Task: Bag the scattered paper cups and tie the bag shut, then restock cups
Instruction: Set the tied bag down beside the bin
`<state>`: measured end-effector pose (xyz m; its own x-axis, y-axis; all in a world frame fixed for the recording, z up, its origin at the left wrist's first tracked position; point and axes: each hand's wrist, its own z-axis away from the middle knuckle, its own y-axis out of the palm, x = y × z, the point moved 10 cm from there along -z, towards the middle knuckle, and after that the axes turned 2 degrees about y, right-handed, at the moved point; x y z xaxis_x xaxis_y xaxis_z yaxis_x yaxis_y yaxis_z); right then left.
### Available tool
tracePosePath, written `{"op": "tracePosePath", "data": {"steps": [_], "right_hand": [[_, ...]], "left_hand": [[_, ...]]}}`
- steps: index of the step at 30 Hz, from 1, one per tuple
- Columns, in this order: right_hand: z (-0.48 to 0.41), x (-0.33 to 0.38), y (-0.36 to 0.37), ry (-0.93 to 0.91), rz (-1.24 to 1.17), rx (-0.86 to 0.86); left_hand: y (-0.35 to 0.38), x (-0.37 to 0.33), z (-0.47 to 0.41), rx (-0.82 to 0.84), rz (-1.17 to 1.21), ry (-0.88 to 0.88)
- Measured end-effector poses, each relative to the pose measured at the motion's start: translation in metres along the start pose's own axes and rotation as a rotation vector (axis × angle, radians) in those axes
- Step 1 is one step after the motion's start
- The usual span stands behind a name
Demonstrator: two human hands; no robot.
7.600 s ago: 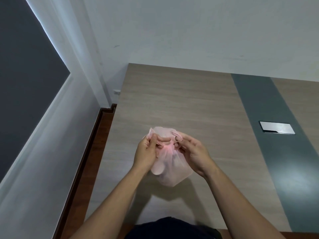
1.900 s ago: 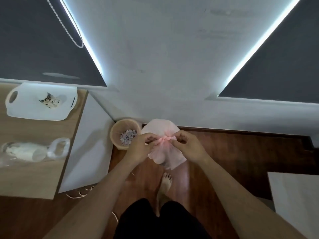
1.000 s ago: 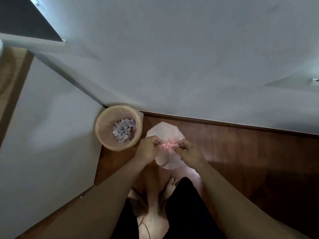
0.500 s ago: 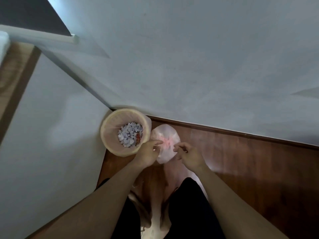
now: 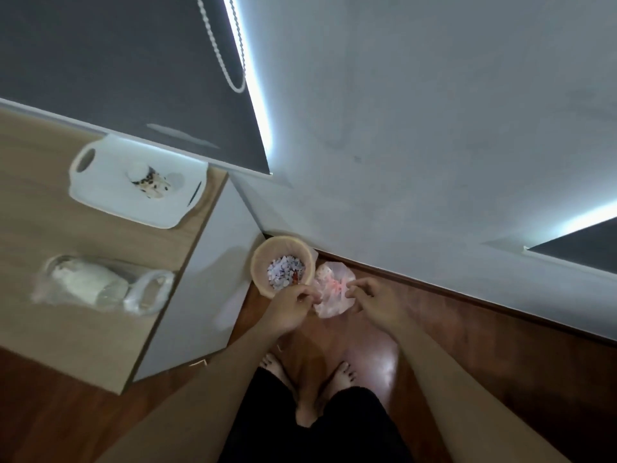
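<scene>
The pink translucent bag [image 5: 334, 290], knotted at its top, lies low on the wooden floor against the wall, right beside a tan waste bin [image 5: 258, 262]. My left hand [image 5: 289, 307] hovers over the bag's left edge with fingers loosely curled. On the other side of the knot, my right hand [image 5: 375, 300] is curled the same way. Neither hand visibly grips the bag. A plastic-wrapped sleeve of white cups [image 5: 90, 284] lies on its side on the wooden counter [image 5: 50, 335] at the left.
The bin holds small paper scraps. A white handled tray [image 5: 100, 192] carrying a small spotted item sits at the back of the counter. A blind cord [image 5: 217, 45] hangs over the dark window. My bare feet [image 5: 307, 379] stand on the floor below the bag.
I have carried the bag from the table to the bin. The bag has dropped lower beside the bin and my hands have parted from the knot. The view has swung left onto the counter.
</scene>
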<state>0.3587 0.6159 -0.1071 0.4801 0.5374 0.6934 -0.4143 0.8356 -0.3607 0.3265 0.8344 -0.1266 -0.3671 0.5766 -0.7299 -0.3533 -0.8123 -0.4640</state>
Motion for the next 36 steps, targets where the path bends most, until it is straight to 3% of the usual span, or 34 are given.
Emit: {"op": "tracePosePath", "data": {"steps": [9,17,23,27,36], "right_hand": [[0.068,0.078,0.002,-0.091,0.045,0.067],[0.096,0.110,0.060,-0.116,0.066,0.171],[0.116,0.140,0.112,-0.148,-0.004,0.205],[0.119,0.151,0.163,-0.116,-0.033,0.224],[0.114,0.185,0.304,-0.060,0.027,0.202]], "left_hand": [[-0.051,-0.010,0.111,-0.084,0.098,-0.100],[-0.096,0.027,0.184,-0.262,0.349,-0.177],[-0.152,0.046,0.215,-0.304,0.425,-0.205],[-0.200,0.072,0.233,-0.309,0.442,-0.179],[-0.316,0.211,0.316,-0.393,0.469,-0.181]]}}
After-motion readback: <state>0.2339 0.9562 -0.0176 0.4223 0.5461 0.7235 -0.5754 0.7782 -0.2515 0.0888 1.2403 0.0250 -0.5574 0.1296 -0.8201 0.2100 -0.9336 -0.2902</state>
